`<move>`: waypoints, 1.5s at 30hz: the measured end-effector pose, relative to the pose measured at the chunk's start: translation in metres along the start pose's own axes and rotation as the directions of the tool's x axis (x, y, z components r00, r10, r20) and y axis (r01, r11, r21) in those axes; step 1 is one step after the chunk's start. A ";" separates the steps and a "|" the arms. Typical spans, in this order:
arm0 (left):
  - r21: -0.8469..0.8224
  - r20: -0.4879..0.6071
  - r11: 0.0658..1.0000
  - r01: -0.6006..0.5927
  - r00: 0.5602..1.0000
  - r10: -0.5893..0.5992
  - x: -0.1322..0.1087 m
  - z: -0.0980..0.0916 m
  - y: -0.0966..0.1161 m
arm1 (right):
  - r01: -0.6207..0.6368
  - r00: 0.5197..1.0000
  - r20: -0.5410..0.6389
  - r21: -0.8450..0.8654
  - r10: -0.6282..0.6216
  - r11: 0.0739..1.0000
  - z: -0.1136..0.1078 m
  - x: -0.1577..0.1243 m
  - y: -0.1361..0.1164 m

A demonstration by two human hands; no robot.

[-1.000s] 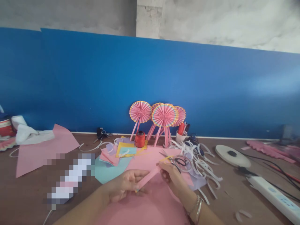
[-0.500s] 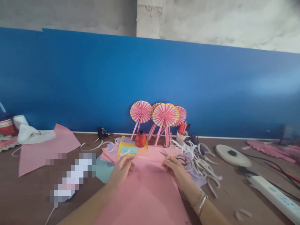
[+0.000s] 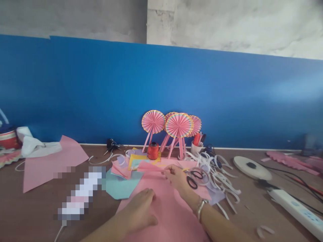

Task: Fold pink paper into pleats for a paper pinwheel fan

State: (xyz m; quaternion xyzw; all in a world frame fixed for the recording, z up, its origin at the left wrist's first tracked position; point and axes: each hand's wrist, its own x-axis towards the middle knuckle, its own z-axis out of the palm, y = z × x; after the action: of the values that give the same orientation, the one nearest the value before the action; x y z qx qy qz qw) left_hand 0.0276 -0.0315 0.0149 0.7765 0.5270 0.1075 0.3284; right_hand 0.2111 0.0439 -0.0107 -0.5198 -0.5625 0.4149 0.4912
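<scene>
A large pink paper sheet lies on the brown table in front of me. My left hand rests flat on the sheet's near part, fingers stretched forward. My right hand is farther out and pinches a folded pink paper strip that reaches left over the sheet's far edge. Scissors with black handles lie just right of my right hand, beside a clear tape roll.
Pink pleated paper fans lean on the blue wall behind a red thread spool and a pen cup. White paper strips curl at the right. Coloured paper scraps, a power strip and a white round lamp base lie around.
My left hand let go of the folded strip and dropped back, flat onto the pink sheet. My right hand kept the strip and carried it to the sheet's far edge.
</scene>
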 end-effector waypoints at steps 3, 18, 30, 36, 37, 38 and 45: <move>0.039 -0.031 0.999 -0.031 0.999 0.032 0.001 -0.001 0.002 | 0.044 0.997 0.069 -0.018 -0.043 0.999 0.013 0.016 0.002; -0.280 -0.096 0.950 -0.139 0.989 0.116 0.015 0.000 -0.012 | 0.200 0.952 0.282 -0.267 -0.122 0.943 0.003 -0.016 -0.017; 0.012 0.003 0.924 -0.383 0.924 0.383 0.007 0.013 -0.008 | 0.255 0.919 0.393 -0.560 -0.018 0.789 -0.035 -0.038 -0.012; -0.051 0.181 0.915 -0.401 0.897 0.403 0.005 0.022 -0.010 | 0.261 0.960 0.264 -0.707 -0.097 0.657 -0.048 -0.027 -0.008; -0.053 0.171 0.917 -0.396 0.901 0.399 0.005 0.023 -0.011 | 0.230 0.972 0.204 -0.763 -0.114 0.604 -0.052 -0.025 -0.010; -0.053 0.161 0.919 -0.392 0.905 0.395 0.007 0.025 -0.014 | 0.171 0.985 0.130 -0.826 -0.114 0.537 -0.058 -0.023 -0.013; -0.036 0.066 0.922 -0.387 0.919 0.388 0.015 0.037 -0.023 | -0.156 0.985 -0.166 -0.974 -0.051 0.162 -0.098 -0.015 -0.018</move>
State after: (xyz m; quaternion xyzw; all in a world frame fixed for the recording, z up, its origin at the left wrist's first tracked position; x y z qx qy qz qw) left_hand 0.0360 -0.0276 -0.0303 0.8649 0.3497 0.1484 0.3280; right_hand 0.3038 0.0223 0.0222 -0.7642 -0.6373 -0.0737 0.0669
